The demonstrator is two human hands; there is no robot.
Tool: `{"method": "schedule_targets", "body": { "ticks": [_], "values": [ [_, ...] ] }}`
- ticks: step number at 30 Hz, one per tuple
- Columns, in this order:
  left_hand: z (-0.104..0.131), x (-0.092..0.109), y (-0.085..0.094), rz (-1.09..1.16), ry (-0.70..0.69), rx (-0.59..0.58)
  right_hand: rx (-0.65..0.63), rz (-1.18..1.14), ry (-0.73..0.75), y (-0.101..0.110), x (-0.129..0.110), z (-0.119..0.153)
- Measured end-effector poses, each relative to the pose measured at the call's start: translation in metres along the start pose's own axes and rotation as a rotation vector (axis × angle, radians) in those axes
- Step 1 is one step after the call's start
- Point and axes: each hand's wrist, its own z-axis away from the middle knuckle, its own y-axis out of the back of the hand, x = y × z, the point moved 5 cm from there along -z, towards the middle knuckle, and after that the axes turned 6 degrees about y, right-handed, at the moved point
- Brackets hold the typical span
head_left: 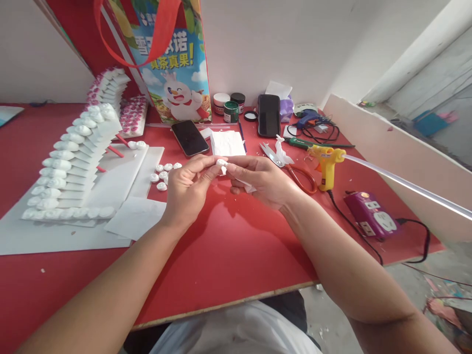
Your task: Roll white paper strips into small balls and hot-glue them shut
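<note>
Between both hands, above the red table, is a small white rolled paper rosette [221,162]. My left hand [190,186] pinches its left side with thumb and fingertips. My right hand [264,180] closes on its other side, and a loose strip of white paper [248,187] shows under those fingers. Several similar white rosettes [161,186] lie just left of my left hand. Behind my fingers sits a stack of white paper squares [227,143]. Farther left, a stepped white structure [79,160] is lined with white rosettes along its outer edge.
Scissors [300,178] with orange handles and a yellow glue gun [327,164] with a long clear stick lie on the right. Near them is a purple power socket [371,215]. Two phones [190,137], paint jars [231,112] and a colourful bag [177,73] stand at the back.
</note>
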Motion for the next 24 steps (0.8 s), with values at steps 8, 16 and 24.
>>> {"method": "schedule_targets", "body": {
  "ticks": [8,16,24],
  "values": [
    [0.002,-0.015,-0.003,0.083,0.094,0.043,0.297,0.553,0.25,0.004,-0.003,0.004],
    [0.014,0.016,-0.005,-0.172,-0.167,0.184,0.353,0.547,0.304,-0.012,-0.002,0.012],
    [0.017,0.022,-0.005,-0.218,-0.321,0.161,0.274,0.493,0.359,-0.008,-0.008,0.013]
  ]
}}
